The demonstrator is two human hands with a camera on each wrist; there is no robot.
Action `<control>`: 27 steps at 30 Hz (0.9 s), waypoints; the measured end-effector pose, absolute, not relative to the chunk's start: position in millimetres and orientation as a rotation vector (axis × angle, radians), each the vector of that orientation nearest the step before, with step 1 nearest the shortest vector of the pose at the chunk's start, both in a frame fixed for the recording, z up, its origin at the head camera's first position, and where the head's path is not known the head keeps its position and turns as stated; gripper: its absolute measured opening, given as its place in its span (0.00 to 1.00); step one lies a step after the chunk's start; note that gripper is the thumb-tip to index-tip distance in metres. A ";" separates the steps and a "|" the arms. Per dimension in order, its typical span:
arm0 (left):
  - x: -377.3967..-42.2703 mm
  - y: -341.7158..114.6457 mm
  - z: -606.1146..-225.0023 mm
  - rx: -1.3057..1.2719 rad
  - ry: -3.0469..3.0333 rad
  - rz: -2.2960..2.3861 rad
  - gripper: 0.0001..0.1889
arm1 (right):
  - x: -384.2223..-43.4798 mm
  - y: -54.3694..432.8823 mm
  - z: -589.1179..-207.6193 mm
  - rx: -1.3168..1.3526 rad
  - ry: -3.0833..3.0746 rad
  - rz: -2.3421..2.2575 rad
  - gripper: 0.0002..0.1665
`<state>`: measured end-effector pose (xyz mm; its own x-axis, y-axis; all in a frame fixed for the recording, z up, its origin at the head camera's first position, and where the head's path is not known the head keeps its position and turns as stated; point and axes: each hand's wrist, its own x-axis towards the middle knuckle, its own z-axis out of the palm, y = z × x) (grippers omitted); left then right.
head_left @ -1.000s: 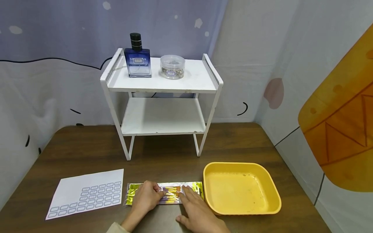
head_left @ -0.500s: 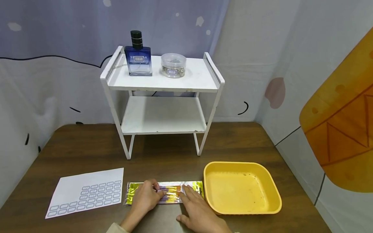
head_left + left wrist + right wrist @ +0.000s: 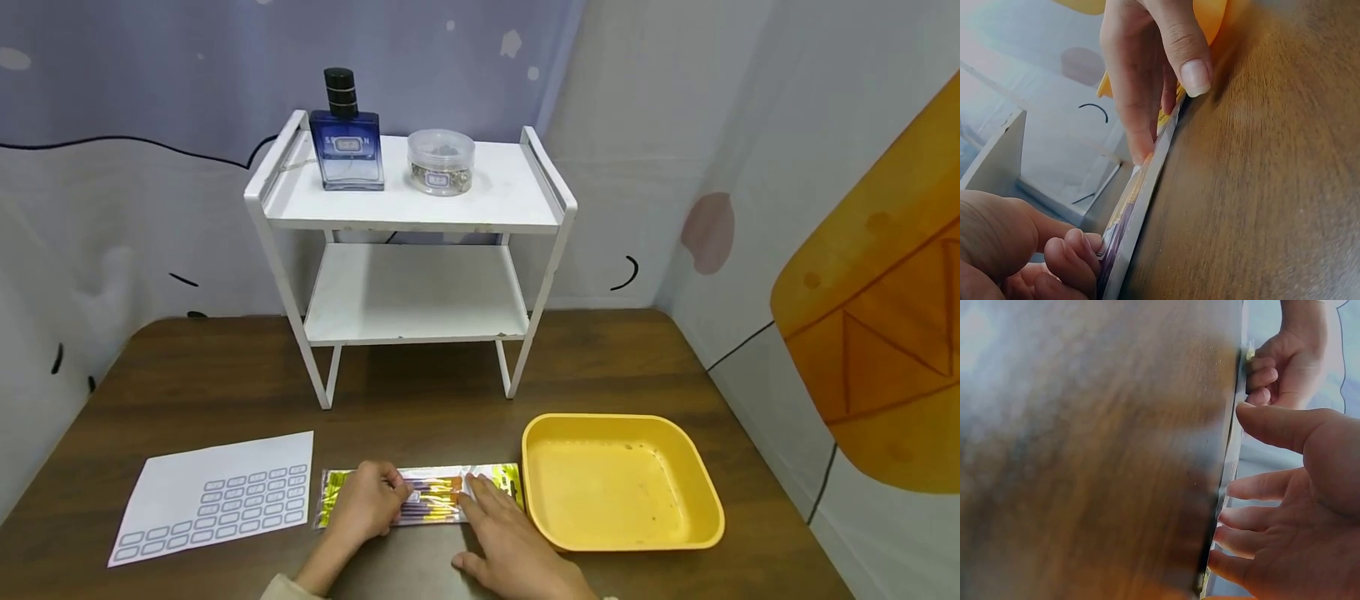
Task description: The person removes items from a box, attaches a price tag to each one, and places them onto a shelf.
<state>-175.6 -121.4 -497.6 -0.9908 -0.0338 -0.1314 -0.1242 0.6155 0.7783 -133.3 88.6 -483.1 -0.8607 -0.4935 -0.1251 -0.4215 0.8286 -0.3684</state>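
A flat clear packet point(image 3: 427, 510) with yellow-green ends lies on the table. Inside are slim purple and yellow sticks with orange ends, like paintbrushes. A small label point(image 3: 413, 496) sits on its middle. My left hand point(image 3: 363, 504) is over the packet's left part, fingers curled, a fingertip touching the packet beside the label. In the left wrist view, curled left fingers point(image 3: 1072, 262) meet the packet's edge. My right hand point(image 3: 510, 546) rests with straight, spread fingers on the packet's right part. The right wrist view shows these fingertips point(image 3: 1229, 515) along the packet's edge.
A label sheet point(image 3: 225, 492) lies left of the packet. To the right stands a yellow basin point(image 3: 622, 483), close against the packet's end. Behind is a white two-tier rack point(image 3: 416, 292), carrying a blue perfume bottle point(image 3: 348, 150) and a clear round jar point(image 3: 441, 162), both labelled.
My left hand has drawn back to the left, uncovering the label on the packet. The right hand stays where it was. The head view has shifted slightly.
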 end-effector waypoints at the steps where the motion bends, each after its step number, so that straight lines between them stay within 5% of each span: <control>1: -175.7 -121.6 -497.2 -0.136 2.727 1.328 0.11 | -133.5 88.5 -483.0 -0.712 2.798 -0.492 0.41; 18: -173.5 -126.6 -493.2 -0.155 2.782 1.242 0.12 | -133.6 88.7 -482.4 -0.700 2.792 -0.505 0.42; 27: -157.1 -132.9 -496.3 0.453 3.200 0.828 0.03 | -133.8 88.6 -483.6 -0.726 2.799 -0.492 0.41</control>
<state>-157.1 -132.9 -496.3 -0.9445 0.2097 0.2528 0.3060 0.8414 0.4454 -133.8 88.6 -483.6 -0.8572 -0.5019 -0.1154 -0.4325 0.8232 -0.3680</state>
